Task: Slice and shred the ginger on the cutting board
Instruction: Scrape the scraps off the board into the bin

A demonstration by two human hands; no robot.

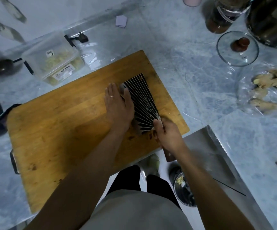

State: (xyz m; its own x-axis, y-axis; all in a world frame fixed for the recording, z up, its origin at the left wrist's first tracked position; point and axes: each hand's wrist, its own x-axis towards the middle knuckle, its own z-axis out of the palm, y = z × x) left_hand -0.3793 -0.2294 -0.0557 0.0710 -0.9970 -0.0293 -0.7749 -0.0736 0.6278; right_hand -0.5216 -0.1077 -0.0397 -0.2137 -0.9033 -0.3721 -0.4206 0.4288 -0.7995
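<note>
Marble counter [176, 52] bears a board [59, 123]. Right hand [168, 135] grips the cleaver [142, 100]; flat-fingered left hand [117, 103] presses its blade.

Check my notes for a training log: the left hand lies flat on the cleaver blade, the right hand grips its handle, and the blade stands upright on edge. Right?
Not quite. The head view shows the cleaver lying flat on the cutting board, not on edge. The left hand does lie flat on the blade, and the right hand grips the handle.

Cutting board [64, 130]: wood, matt, orange-brown, visible grain, dark stains. Cleaver blade [142, 102]: metal, black-and-silver ribbed pattern, slight sheen; handle [168, 155] dark wood. Countertop [184, 67]: grey marbled stone look, glossy. Lid [237, 48]: clear glass. Container [54, 62]: translucent plastic. Ginger roots [274, 82]: rough, knobbly, on glossy clear plastic film.
</note>
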